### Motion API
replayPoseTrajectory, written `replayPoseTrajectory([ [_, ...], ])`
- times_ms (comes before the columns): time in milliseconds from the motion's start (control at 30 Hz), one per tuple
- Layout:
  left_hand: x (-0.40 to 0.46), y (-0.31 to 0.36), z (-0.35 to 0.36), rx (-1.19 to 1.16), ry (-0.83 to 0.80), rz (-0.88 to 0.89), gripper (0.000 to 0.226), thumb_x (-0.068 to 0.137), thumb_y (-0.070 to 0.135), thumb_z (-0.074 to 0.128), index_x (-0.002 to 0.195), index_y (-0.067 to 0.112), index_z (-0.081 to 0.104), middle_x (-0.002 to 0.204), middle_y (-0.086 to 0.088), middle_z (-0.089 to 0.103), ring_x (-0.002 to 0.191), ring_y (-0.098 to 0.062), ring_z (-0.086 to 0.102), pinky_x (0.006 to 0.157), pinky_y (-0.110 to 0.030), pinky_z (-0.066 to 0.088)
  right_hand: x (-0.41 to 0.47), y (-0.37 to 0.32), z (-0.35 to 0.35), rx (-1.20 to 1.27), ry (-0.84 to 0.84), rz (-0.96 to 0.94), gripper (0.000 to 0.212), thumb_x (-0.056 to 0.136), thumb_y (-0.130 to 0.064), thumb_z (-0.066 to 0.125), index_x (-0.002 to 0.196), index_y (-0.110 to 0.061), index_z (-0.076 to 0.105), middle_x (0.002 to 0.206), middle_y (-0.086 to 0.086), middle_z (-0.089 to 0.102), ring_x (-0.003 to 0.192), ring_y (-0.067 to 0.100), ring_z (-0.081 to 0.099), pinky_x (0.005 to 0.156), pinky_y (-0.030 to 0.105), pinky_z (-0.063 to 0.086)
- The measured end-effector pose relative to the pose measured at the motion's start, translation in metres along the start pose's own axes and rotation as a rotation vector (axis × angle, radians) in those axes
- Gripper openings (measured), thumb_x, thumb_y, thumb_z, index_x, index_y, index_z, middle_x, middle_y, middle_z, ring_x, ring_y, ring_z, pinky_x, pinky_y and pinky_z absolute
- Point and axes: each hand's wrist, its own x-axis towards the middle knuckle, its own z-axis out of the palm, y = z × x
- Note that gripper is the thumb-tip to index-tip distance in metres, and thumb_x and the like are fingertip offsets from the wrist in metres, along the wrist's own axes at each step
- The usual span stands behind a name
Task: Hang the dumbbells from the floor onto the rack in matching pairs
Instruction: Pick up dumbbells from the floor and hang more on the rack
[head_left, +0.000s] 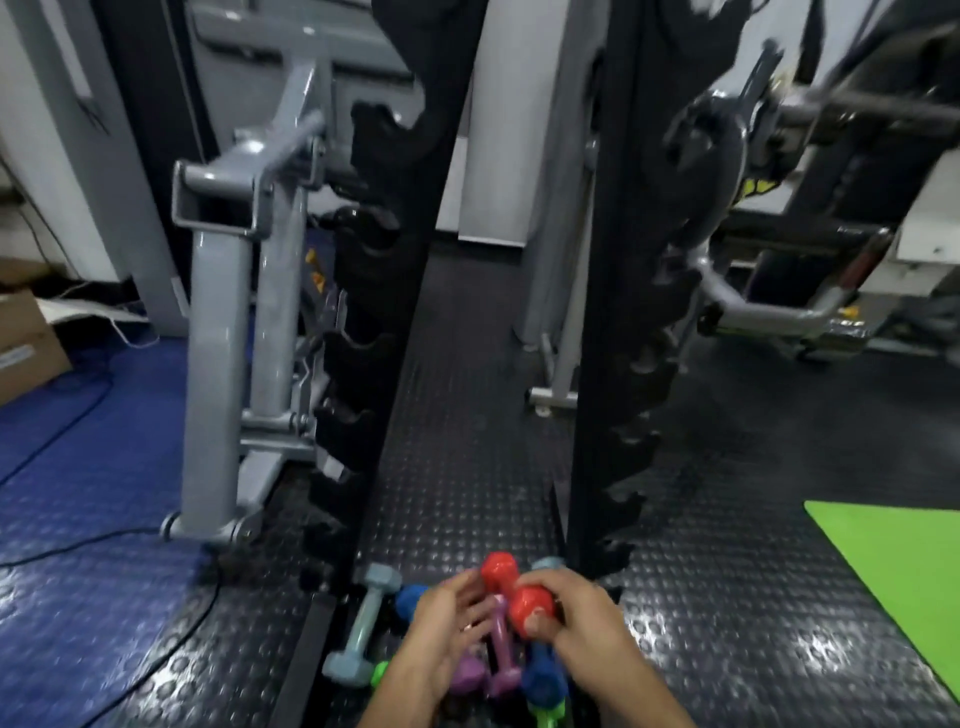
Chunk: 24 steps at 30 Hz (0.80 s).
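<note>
Red dumbbell pair, near floor pile at rack (597, 312) foot: right hand (582, 618) fingers wrap one red dumbbell (530, 605), left hand (452, 618) fingers curl toward the other (500, 571), grip unclear; advise full handle grasps, lifting clear of purple dumbbells (498, 654).

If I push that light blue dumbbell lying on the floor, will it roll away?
Probably not far. The light blue dumbbell seems to have flat-sided ends, which should stop it rolling, and the studded rubber floor looks grippy. It likely stays stiff and feels heavy for its size.
</note>
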Motion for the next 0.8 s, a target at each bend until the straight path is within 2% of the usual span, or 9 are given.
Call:
replayPoseTrajectory([
  [100,-0.015,0.040,0.032,-0.052,-0.069,0.097,0.025,0.103,0.012,0.049,0.105,-0.004,0.069,0.097,-0.020,0.072,0.085,-0.035,0.068,0.083,-0.042,0.054,-0.003,-0.029,-0.041,-0.034,0.071,-0.096,0.058,0.070,-0.029,0.074,0.103,-0.073,0.054,0.101,-0.022,0.064,0.101,-0.009,0.059,0.091,0.012,0.041],
  [200,-0.033,0.087,0.068,-0.079,-0.147,0.205,0.023,0.100,0.013,0.054,0.107,-0.002,0.070,0.101,-0.020,0.074,0.082,-0.033,0.073,0.085,-0.043,0.054,-0.010,-0.061,-0.089,0.007,0.199,-0.167,0.055,0.067,-0.032,0.073,0.099,-0.074,0.056,0.099,-0.025,0.063,0.102,-0.019,0.054,0.087,0.005,0.038],
  [267,-0.047,0.121,0.094,-0.062,-0.199,0.297,0.025,0.101,0.016,0.054,0.113,0.001,0.070,0.104,-0.016,0.077,0.091,-0.033,0.074,0.089,-0.045,0.054,-0.015,-0.084,-0.121,0.067,0.290,-0.212,0.049,0.067,-0.032,0.076,0.105,-0.061,0.064,0.101,-0.018,0.066,0.099,-0.008,0.062,0.087,0.019,0.047],
  [333,-0.064,0.158,0.121,-0.036,-0.242,0.409,0.026,0.102,0.020,0.054,0.118,0.006,0.069,0.109,-0.015,0.077,0.100,-0.032,0.072,0.086,-0.043,0.058,-0.022,-0.108,-0.153,0.119,0.395,-0.268,0.048,0.069,-0.025,0.080,0.109,-0.048,0.070,0.103,-0.012,0.069,0.096,0.007,0.067,0.085,0.035,0.053],
  [400,-0.083,0.194,0.148,-0.003,-0.278,0.526,0.026,0.104,0.022,0.051,0.119,0.008,0.068,0.113,-0.013,0.076,0.103,-0.028,0.072,0.083,-0.040,0.059,-0.031,-0.131,-0.185,0.177,0.477,-0.328,0.048,0.073,-0.011,0.083,0.110,-0.041,0.072,0.104,-0.006,0.071,0.096,0.013,0.068,0.087,0.043,0.055],
  [433,-0.091,0.212,0.160,0.017,-0.283,0.579,0.026,0.104,0.023,0.050,0.120,0.010,0.067,0.116,-0.011,0.075,0.106,-0.026,0.072,0.087,-0.040,0.059,-0.034,-0.141,-0.200,0.197,0.517,-0.357,0.051,0.074,-0.003,0.084,0.108,-0.039,0.073,0.103,-0.005,0.071,0.095,0.015,0.069,0.087,0.044,0.056],
  [600,-0.132,0.284,0.214,0.092,-0.316,0.792,0.032,0.106,0.030,0.046,0.133,0.024,0.062,0.138,0.001,0.063,0.126,-0.019,0.060,0.112,-0.050,0.044,-0.051,-0.192,-0.260,0.252,0.680,-0.495,0.055,0.074,0.007,0.082,0.104,-0.039,0.075,0.103,-0.010,0.074,0.092,0.016,0.072,0.082,0.041,0.060],
  [700,-0.160,0.315,0.241,0.110,-0.333,0.873,0.043,0.107,0.034,0.043,0.150,0.028,0.047,0.151,0.009,0.047,0.140,-0.015,0.044,0.120,-0.050,0.031,-0.049,-0.217,-0.290,0.254,0.750,-0.553,0.051,0.077,0.005,0.081,0.106,-0.038,0.074,0.100,-0.007,0.076,0.090,0.014,0.073,0.079,0.029,0.060],
  [800,-0.181,0.341,0.259,0.162,-0.345,0.955,0.051,0.108,0.040,0.040,0.158,0.033,0.032,0.162,0.012,0.033,0.149,-0.015,0.032,0.125,-0.049,0.023,-0.042,-0.248,-0.319,0.265,0.826,-0.587,0.044,0.080,-0.003,0.082,0.111,-0.034,0.073,0.098,-0.013,0.076,0.089,0.010,0.074,0.083,0.029,0.059],
])
